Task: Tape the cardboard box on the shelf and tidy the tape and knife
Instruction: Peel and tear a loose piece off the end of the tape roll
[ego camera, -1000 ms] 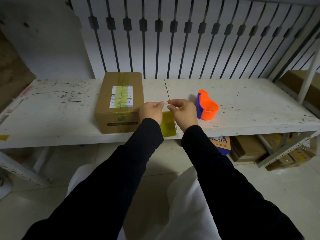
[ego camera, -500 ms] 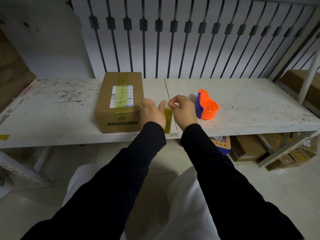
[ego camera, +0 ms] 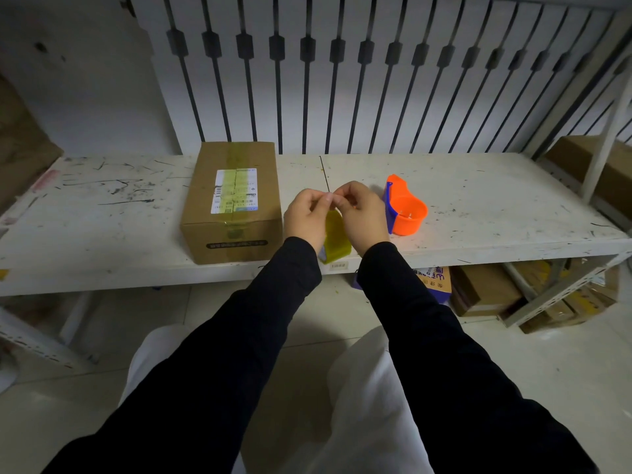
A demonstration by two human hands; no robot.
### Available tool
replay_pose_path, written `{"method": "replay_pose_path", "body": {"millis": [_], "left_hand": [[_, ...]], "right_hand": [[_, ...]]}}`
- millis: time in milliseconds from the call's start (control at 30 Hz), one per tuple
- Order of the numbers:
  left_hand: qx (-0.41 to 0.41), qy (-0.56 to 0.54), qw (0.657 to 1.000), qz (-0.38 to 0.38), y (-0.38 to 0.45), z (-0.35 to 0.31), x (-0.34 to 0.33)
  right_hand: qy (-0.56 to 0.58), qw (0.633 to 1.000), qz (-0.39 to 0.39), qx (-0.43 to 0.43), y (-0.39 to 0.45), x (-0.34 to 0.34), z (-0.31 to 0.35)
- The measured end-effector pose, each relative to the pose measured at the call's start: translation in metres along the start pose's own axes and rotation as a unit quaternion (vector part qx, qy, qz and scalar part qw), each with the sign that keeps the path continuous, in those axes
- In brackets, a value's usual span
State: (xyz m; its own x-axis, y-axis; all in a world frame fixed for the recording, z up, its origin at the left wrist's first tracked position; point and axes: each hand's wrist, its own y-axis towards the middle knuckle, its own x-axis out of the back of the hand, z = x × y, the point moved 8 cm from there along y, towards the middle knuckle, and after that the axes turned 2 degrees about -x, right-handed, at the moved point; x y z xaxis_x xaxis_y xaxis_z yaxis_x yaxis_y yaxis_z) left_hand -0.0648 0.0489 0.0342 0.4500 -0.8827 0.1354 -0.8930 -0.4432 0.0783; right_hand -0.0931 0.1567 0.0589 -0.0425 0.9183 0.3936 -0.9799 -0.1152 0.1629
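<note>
On the shelf, left of centre in the frame, the cardboard box sits closed, so nothing of its contents can be seen; a yellowish strip of tape already runs down its top and over its near face, crossing the label. Just right of it, at mid-frame, the left hand and right hand have drawn close again after the left hand briefly let go: half a second ago its fingers were spread off the tape piece, and now both sets of fingers are pressed together at one spot, pinching the top edge of that yellow strip, which hangs loose below them over the shelf's front edge. That looks like a re-grip to straighten or fold the strip, so the taping is probably not finished. Right of the hands, the orange tape dispenser stands on the shelf, its round cup looking empty. No knife is identifiable. On the floor below, at lower right, more cartons lie stacked, contents unseen.
</note>
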Motion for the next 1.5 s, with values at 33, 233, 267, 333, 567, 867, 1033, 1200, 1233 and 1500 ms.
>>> {"method": "replay_pose_path", "body": {"millis": [33,233,267,333,567,867,1033,1200,1233,1500], "left_hand": [[0.0,-0.008,1.0,-0.007,0.001,0.0,0.002],[0.023,-0.025,0.999,-0.017,0.0,0.001,0.004],[0.025,-0.022,0.999,-0.014,-0.001,0.0,0.003],[0.025,-0.012,1.0,-0.006,0.0,0.0,0.002],[-0.006,-0.018,1.0,-0.003,-0.001,-0.005,0.006],[0.03,-0.044,0.997,0.06,-0.014,-0.003,-0.005],[0.115,-0.009,0.993,0.032,-0.014,0.013,-0.003],[0.182,-0.069,0.978,0.077,-0.024,0.028,-0.013],[0.181,-0.07,0.978,0.073,-0.026,0.025,-0.012],[0.121,-0.062,0.988,0.072,-0.023,0.014,-0.012]], "right_hand": [[0.01,1.0,-0.001,0.0,0.0,0.0,0.0],[0.08,0.996,-0.021,-0.033,0.0,0.007,-0.009],[0.087,0.995,-0.021,-0.04,0.0,0.008,-0.011],[0.11,0.993,-0.007,-0.053,-0.001,0.007,-0.014],[0.116,0.992,0.029,-0.047,-0.002,0.003,-0.011],[0.135,0.989,-0.018,-0.049,0.001,0.007,-0.008],[0.152,0.986,-0.043,-0.062,0.001,0.011,-0.012],[0.154,0.985,-0.063,-0.051,0.0,0.014,-0.009],[0.154,0.984,-0.067,-0.052,0.0,0.014,-0.008],[0.118,0.986,-0.098,-0.064,0.003,0.024,-0.011]]}}
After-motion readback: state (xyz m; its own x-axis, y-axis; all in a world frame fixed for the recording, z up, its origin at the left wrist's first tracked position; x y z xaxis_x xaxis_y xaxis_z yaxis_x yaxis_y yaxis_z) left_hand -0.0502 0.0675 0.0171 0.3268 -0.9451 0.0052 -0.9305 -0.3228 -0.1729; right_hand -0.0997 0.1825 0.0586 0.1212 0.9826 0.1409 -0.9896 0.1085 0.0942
